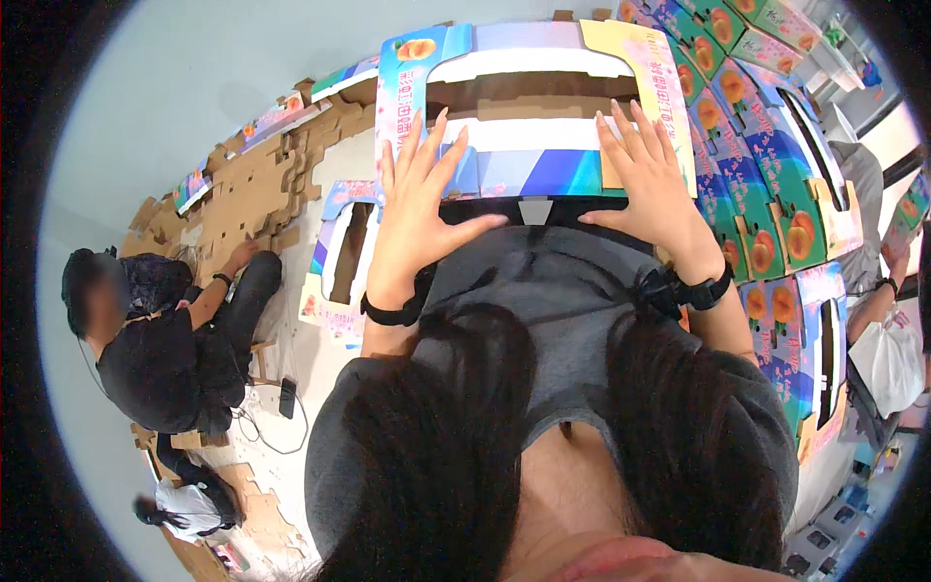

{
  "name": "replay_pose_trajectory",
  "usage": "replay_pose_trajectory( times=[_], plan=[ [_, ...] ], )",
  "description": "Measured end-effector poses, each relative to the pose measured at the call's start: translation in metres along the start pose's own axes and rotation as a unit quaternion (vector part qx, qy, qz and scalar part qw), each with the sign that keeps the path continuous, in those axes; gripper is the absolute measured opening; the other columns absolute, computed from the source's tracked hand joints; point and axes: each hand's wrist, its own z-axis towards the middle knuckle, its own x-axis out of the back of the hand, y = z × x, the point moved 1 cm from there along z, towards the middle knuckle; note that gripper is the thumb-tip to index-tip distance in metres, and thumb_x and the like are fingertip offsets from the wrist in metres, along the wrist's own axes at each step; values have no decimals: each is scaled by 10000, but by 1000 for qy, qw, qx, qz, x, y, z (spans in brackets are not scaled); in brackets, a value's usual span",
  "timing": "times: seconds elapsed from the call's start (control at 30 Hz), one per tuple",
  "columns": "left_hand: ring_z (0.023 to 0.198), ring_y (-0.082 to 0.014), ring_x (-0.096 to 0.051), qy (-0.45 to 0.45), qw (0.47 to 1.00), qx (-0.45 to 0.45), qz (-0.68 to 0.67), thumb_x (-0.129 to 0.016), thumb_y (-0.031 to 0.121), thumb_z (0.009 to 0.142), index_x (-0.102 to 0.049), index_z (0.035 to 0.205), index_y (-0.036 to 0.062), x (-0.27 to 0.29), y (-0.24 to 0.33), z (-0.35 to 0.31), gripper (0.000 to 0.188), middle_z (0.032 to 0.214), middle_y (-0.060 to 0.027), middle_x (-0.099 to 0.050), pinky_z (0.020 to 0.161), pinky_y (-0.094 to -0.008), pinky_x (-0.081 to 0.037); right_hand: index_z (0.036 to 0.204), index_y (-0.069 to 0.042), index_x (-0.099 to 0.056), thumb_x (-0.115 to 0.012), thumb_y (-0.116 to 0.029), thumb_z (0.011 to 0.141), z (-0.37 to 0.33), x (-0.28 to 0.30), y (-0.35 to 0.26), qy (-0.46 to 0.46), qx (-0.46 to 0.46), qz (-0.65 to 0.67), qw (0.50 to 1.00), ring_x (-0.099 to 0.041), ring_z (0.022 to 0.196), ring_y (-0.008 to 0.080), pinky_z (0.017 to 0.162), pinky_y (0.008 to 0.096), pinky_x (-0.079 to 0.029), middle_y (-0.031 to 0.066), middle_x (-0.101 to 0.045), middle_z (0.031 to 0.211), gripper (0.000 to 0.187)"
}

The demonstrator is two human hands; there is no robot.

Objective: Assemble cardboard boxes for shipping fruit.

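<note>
**Carton point(538, 131) dead ahead, stacked boxes point(747, 155) to the right**

Left hand point(419, 209) at its left end, right hand point(652, 199) at the other. Second carton point(330, 242) sits just left, cardboard pieces point(247, 184) past that, seated person point(150, 359) far left.

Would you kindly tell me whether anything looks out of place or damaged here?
The carton under the left hand and right hand shows no obvious damage. A dark, phone-like device lies oddly on the pale floor at left, where it might be stepped on; beyond it, brown cardboard pieces make a ragged, uneven spread.
</note>
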Motion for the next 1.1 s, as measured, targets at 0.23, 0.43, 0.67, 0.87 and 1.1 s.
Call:
replay_pose_trajectory(
  times=[0.23, 0.43, 0.67, 0.87, 1.1],
  plan=[
    [1477, -353, -233, 23, 998, 0, 63, -849, 496, 645, -615, 1327, 193, -6, -25, -2, 782, 1545, -117, -386, 1152, -645, -101, 1506, -66, -301, -892, -372, 571, -4, -4, -1, 2, -7, -6, 1000, -210, 1472, 366, 1205, 522, -152, 174, -287, 1564, 1148],
    [1472, -369, -242, 41, 997, 33, 53, -856, 508, 621, -632, 1319, 235, 11, -29, -8, 783, 1546, -129, -381, 1154, -643, -96, 1525, -96, -273, -898, -344, 571, -3, -6, 0, 13, -5, 3, 1000, -217, 1469, 361, 1208, 509, -149, 162, -291, 1564, 1167],
    [1455, -375, -268, 44, 996, 36, 68, -836, 514, 658, -658, 1290, 240, 3, -42, -11, 711, 1540, -150, -379, 1150, -636, -122, 1516, -89, -289, -892, -355, 580, -3, -6, -3, 14, -13, -10, 1000, -239, 1461, 359, 1204, 514, -152, 172, -317, 1547, 1144],
    [1461, -366, -263, 36, 997, 38, 62, -766, 431, 788, -593, 1365, 238, -2, -38, -11, 633, 1564, -132, -344, 1156, -622, -127, 1512, -94, -299, -887, -341, 594, -3, -8, -3, 31, -8, -18, 999, -255, 1454, 354, 1200, 511, -167, 167, -330, 1539, 1118],
    [1473, -353, -235, 37, 996, 48, 69, -653, 414, 877, -546, 1406, 233, -6, -29, -12, 569, 1581, -142, -305, 1165, -616, -88, 1511, -100, -305, -885, -332, 598, -2, -10, -4, 37, -13, -19, 999, -276, 1443, 353, 1197, 508, -177, 163, -334, 1536, 1106]
  ],
)
